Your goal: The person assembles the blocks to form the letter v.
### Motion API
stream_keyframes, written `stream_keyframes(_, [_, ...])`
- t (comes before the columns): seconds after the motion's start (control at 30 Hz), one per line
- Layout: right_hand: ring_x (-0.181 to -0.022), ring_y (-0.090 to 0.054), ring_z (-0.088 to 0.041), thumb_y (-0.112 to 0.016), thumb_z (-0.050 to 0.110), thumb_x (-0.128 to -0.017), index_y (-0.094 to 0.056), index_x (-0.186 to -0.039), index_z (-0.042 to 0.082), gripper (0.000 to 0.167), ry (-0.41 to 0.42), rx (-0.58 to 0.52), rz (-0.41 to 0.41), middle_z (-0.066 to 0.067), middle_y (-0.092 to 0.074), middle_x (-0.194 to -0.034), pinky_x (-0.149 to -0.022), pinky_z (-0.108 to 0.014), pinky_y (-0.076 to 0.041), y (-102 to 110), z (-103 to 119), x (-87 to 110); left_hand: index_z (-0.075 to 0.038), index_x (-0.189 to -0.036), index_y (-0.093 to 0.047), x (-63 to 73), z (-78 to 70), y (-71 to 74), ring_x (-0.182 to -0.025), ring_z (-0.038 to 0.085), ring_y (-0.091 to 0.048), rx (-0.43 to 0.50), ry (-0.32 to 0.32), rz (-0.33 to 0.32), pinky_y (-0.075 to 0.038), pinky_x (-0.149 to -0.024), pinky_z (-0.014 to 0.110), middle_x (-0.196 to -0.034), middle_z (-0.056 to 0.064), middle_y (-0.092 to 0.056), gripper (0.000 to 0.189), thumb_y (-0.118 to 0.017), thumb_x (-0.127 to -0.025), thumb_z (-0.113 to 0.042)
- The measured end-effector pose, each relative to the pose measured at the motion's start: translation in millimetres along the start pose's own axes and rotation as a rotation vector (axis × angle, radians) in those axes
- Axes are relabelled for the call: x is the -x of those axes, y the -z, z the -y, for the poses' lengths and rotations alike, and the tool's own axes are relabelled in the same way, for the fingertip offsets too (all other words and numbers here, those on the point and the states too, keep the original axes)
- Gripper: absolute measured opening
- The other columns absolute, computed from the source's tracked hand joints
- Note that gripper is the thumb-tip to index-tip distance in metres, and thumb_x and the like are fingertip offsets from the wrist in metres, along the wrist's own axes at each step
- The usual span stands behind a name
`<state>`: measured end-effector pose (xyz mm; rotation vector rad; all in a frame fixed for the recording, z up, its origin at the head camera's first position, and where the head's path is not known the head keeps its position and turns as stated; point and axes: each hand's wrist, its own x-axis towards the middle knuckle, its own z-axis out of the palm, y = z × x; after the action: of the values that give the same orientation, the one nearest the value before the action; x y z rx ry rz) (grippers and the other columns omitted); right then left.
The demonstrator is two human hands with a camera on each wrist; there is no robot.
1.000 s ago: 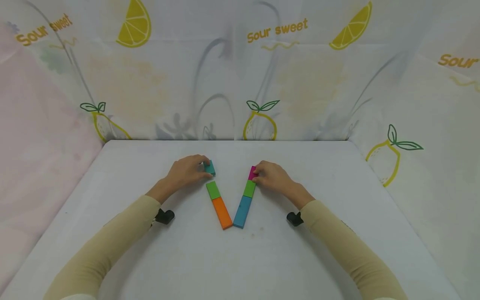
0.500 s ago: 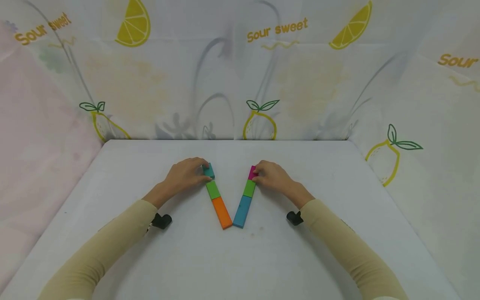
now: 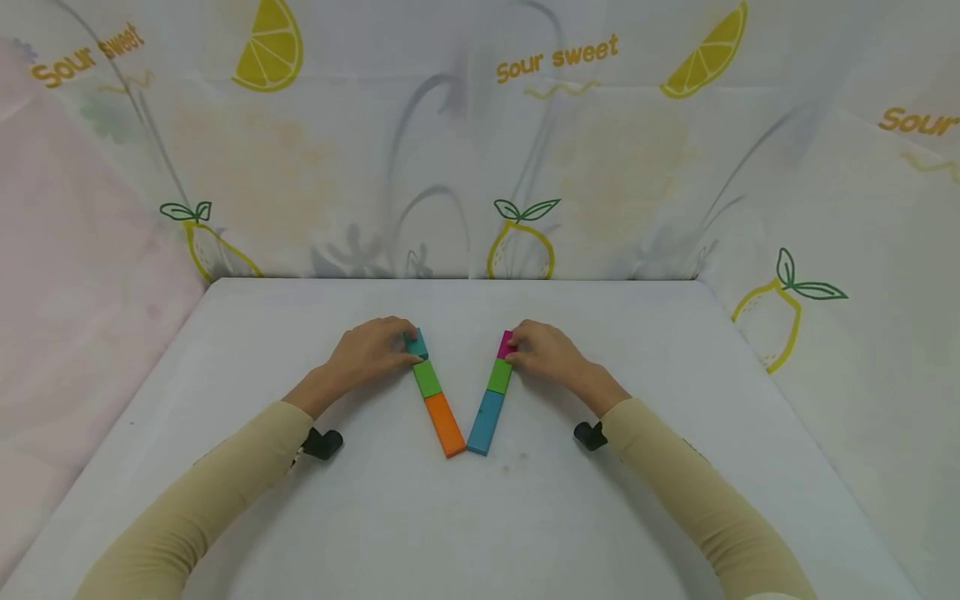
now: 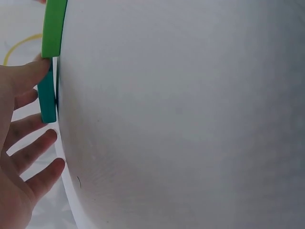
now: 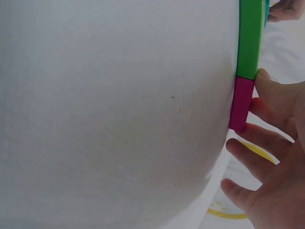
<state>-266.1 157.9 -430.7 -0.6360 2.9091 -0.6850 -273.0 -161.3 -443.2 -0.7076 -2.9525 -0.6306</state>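
My left hand (image 3: 375, 346) pinches a small teal block (image 3: 417, 344) between thumb and fingers at the far end of the left row. Below it in that row lie a green block (image 3: 427, 379) and a longer orange block (image 3: 446, 425); the thumb partly hides the joint between teal and green. My right hand (image 3: 551, 354) holds a magenta block (image 5: 242, 102) at the top of the right row. The magenta end meets another green block (image 5: 250, 38), followed by a long blue block (image 3: 486, 422). Together the two rows form a V whose point faces me.
All blocks lie on a white table (image 3: 480, 525). Behind it hangs a pale cloth (image 3: 600, 167) printed with lemons and lettering. A black wrist camera (image 3: 322, 443) sits under the left wrist, another black camera (image 3: 589, 436) under the right.
My left hand has brought the teal block down toward me, from above the green block to its far end. The right hand and the other blocks have stayed practically still.
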Motion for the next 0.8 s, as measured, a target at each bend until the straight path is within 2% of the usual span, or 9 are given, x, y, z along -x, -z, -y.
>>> stream_keyframes(0.37, [-0.101,-0.063,-0.023,-0.073,0.019,-0.091,-0.073,-0.105,0.003,0.022,0.01,0.009,-0.01,-0.008,-0.07,-0.108,-0.095,-0.04,-0.053,0.0,-0.6,-0.1,-0.02,-0.11,-0.067,1.7,-2.9,1.7,-0.107,0.023,-0.064,-0.004,-0.008,0.006,-0.054,-0.087,0.046,-0.123,0.003,-0.067,0.032,-0.076,-0.086,-0.039])
stream_keyframes(0.8, [-0.1,-0.063,-0.023,-0.073,0.019,-0.091,-0.073,-0.105,0.004,0.021,-0.002,0.001,-0.004,-0.007,-0.069,-0.106,-0.094,-0.038,-0.054,-0.8,-0.3,0.1,-0.02,-0.112,-0.067,4.4,-6.9,4.2,-0.115,0.027,-0.063,-0.003,0.012,0.031,-0.054,-0.09,0.05,-0.129,0.006,-0.065,0.03,-0.07,-0.091,-0.042])
